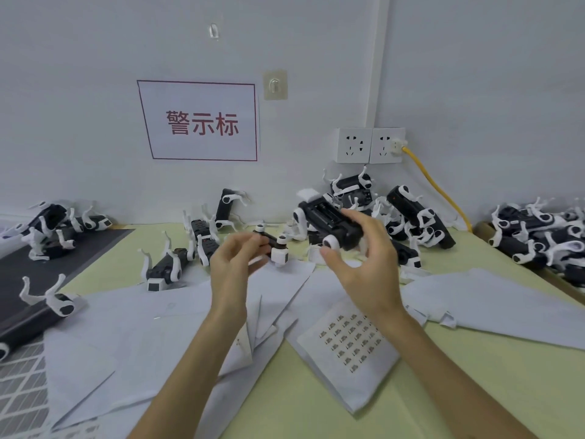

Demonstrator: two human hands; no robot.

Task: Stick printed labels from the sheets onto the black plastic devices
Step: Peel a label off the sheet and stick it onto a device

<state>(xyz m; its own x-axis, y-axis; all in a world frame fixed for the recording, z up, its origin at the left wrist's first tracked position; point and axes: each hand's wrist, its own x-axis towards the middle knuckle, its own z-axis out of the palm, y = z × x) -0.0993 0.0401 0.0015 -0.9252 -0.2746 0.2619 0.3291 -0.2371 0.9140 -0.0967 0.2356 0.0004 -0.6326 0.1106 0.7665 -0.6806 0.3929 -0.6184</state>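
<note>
My right hand (364, 261) grips a black plastic device (329, 221) with white round joints, lifted above the table and tilted, with the fingers over its top and the thumb below. My left hand (232, 264) hovers just left of it, blurred, with fingers loosely curled and nothing visible between them. Behind its fingertips another black device (274, 245) lies on the table. A label sheet (348, 342) with rows of small printed labels lies under my right wrist. Several blank backing sheets (142, 331) cover the table near me.
Black and white devices lie in piles at the back right (408, 217), far right (538, 232) and left (53, 229). A dark mat (28, 270) covers the left side. Wall sockets (368, 145) with a yellow cable (443, 194) and a red-framed sign (202, 122) are on the wall.
</note>
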